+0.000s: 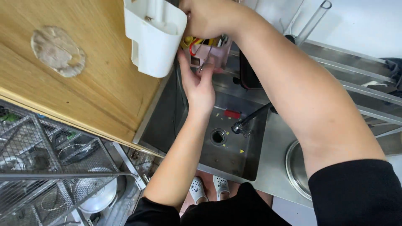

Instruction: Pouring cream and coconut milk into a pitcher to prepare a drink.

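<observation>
White caddy (155, 37) gripped at rim by right hand (207, 16) fingers; left hand (199, 83) beneath.

white holder (155, 39) and black faucet (251, 119) crowd the sink (234, 155); basin floor lies open

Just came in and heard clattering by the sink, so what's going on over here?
A person stands at a steel sink. Their right hand grips the rim of a white plastic holder held above the sink's left edge. The left hand is open just under it, fingers up near some small utensils behind. A black tap hangs over the basin, which has a few scraps near the drain.
</observation>
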